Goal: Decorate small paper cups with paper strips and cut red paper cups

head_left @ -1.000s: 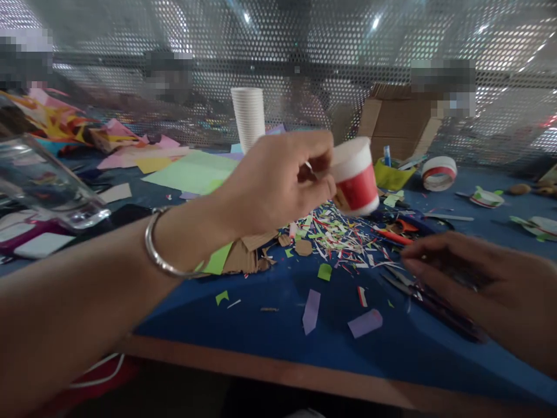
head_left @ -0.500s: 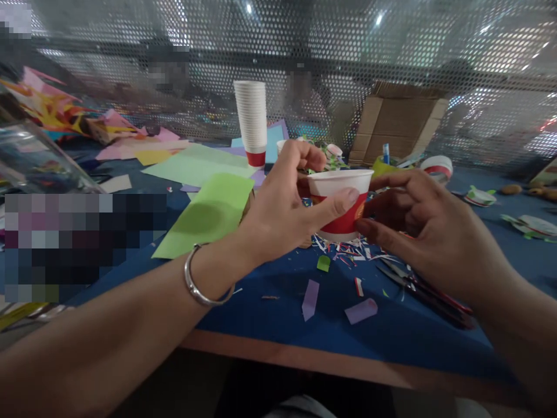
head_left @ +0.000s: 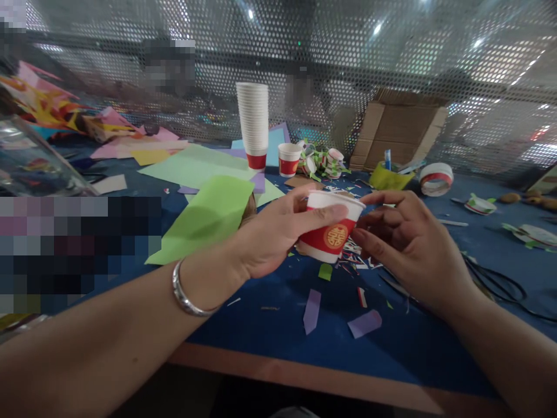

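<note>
My left hand (head_left: 282,229) is closed around a red and white paper cup (head_left: 322,232), thumb across its front. The cup is tilted, and a gold emblem faces me. At the cup's right side my right hand (head_left: 404,249) has its fingers curled but apart. Its index fingertip and thumb tip are at the cup's edge; whether they press on it I cannot tell. Scissor blades (head_left: 394,284) show partly under this hand. Below the cup lie a small green scrap (head_left: 325,271) and two purple paper strips (head_left: 312,312). Thin paper shreds (head_left: 348,252) lie behind the cup.
A tall stack of paper cups (head_left: 253,122) stands at the back, beside a single cup (head_left: 289,159). Cup-and-leaf crafts (head_left: 322,161), a tape roll (head_left: 436,179) and cardboard (head_left: 395,130) are farther right. Green paper (head_left: 204,217) lies left; a black cord (head_left: 500,281) lies right.
The cup has moved down and slightly left, tilting and turning so that its emblem faces me. Both hands moved lower with it. The single cup behind has come into fuller view.
</note>
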Demonstrator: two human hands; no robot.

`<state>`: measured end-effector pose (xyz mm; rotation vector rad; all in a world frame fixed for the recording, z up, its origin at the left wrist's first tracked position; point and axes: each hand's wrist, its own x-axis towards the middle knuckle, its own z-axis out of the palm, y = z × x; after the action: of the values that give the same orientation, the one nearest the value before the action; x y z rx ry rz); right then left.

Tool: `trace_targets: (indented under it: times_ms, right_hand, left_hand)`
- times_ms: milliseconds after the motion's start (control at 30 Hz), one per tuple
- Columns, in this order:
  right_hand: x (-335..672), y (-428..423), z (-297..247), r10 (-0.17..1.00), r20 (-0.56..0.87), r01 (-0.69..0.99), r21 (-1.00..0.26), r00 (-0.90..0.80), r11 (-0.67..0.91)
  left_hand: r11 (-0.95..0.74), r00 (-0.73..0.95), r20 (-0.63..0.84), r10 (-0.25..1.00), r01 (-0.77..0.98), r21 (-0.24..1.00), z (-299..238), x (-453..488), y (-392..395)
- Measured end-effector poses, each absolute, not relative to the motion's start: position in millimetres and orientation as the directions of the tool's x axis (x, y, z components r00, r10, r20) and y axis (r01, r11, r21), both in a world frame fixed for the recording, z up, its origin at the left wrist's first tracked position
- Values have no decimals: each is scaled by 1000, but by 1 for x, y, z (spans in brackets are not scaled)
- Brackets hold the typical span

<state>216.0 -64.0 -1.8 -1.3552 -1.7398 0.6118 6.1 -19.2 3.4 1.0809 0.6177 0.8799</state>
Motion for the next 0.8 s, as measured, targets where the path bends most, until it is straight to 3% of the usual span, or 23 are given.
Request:
trace_targets:
  times_ms: [100, 333, 400, 500, 567, 800]
  right_hand:
    - [220, -63, -2, 928, 353, 556, -751, -120, 357]
    - [246, -65, 15, 897, 442, 689, -650, 0, 320]
    - [255, -67, 20, 928, 366, 750, -595, -67, 289]
    - [269, -72, 23, 974, 72, 896, -383, -215, 226]
    - [278, -76, 23, 978, -34, 942, -278, -204, 187]
    - [316, -98, 17, 1000, 17, 991, -132, 7, -5]
  left_hand:
    - [187, 600, -4, 800, -242, 952, 7, 4, -17]
    - [224, 466, -49, 884, -328, 918, 7, 4, -10]
    - [257, 422, -99, 901, -337, 906, 6, 6, -7]
    - [262, 367, -118, 923, -371, 891, 6, 8, -1]
    - [217, 316, -83, 945, -417, 883, 7, 8, 2]
    - [71, 214, 40, 976, -486, 871, 9, 2, 6]
